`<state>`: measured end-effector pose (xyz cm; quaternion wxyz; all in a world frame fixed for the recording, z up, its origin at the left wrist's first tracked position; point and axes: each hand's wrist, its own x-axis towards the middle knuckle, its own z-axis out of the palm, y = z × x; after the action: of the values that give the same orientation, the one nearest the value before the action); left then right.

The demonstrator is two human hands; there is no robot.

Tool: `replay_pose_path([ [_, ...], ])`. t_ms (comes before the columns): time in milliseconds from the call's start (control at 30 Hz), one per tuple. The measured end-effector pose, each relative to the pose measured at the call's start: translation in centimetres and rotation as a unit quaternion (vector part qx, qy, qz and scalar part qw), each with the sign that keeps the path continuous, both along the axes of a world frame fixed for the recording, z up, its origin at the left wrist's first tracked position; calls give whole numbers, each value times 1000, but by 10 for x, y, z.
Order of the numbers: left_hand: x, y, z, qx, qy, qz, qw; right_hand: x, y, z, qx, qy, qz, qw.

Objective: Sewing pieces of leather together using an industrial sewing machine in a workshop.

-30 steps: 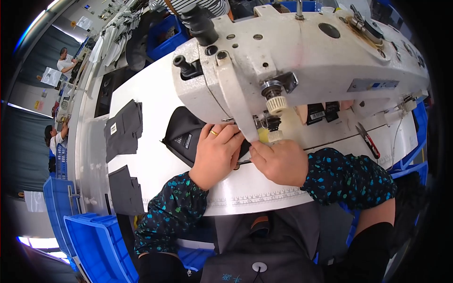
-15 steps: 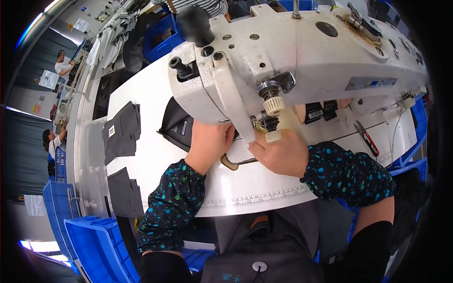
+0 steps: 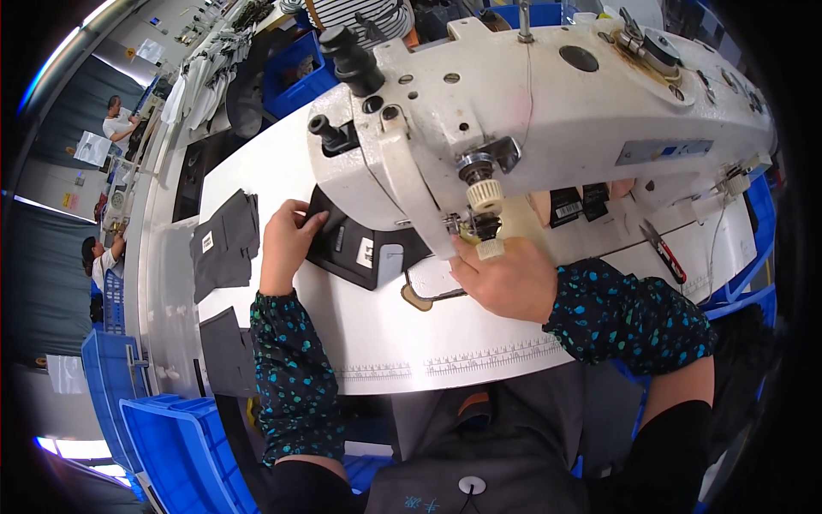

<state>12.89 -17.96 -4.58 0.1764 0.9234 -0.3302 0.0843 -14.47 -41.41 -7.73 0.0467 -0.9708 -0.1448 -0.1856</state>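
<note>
Leftward from the presser-foot area, the left hand (image 3: 289, 240) has shifted to the outer edge of the black fabric piece (image 3: 330, 250), which now shows a white label and a grey patch. Its thumb and fingertips pinch that edge, nearly closed. Beside the presser foot, the right hand (image 3: 511, 278) is partly curled; its fingertips are hidden, so I cannot tell whether it grips anything. The fabric lies on the white sewing table (image 3: 368, 330), partly under the sewing machine head (image 3: 445, 111). Farther left rest dark cut panels (image 3: 227, 244); at right, a red-and-black-handled cutter (image 3: 666, 257).
</note>
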Motion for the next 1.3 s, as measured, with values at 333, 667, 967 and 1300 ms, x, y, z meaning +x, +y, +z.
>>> replay_pose_path([
  [333,-101,26,73,-199,-361,-63,909,3,3,-1,54,-74,14,996],
  [667,-169,40,50,-34,27,-261,964,1,0,-1,20,-84,4,996],
  [967,-140,-3,3,-41,115,-259,958,-5,4,4,30,-69,11,997],
  [1300,-189,30,37,-304,165,-196,917,-4,62,51,246,-94,65,962],
])
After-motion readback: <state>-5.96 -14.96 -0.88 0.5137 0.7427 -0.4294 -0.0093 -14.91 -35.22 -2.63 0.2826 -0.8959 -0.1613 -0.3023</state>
